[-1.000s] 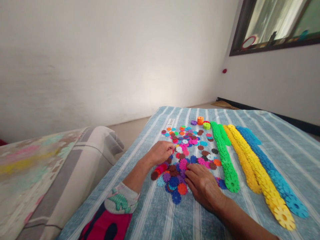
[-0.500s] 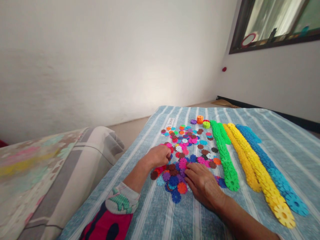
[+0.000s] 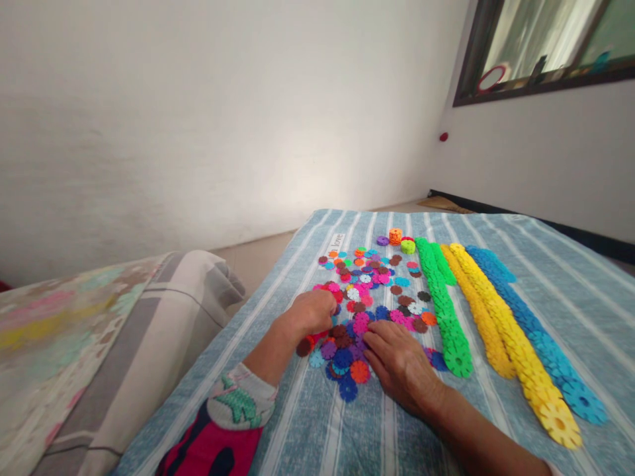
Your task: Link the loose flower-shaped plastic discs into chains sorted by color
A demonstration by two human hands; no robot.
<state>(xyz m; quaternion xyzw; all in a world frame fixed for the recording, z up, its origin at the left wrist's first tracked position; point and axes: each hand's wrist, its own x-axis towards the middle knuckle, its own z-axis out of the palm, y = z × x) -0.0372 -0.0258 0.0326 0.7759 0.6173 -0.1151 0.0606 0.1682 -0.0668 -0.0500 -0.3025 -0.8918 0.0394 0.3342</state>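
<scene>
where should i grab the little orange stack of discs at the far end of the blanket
Pinch the orange stack around its toothed sides, low down so the whole pile lifts together, coming from straight above. It stands upright on the striped blanket, with the green stack close on its near right, so its left and far sides look freer for fingers.

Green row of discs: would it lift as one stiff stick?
Probably come apart: the green row looks like separate notched discs leaning on each other, not locked. Likely light, like the thin loose discs beside it. A sideways push would probably bend it, as it already curves on the soft striped cover.
</scene>
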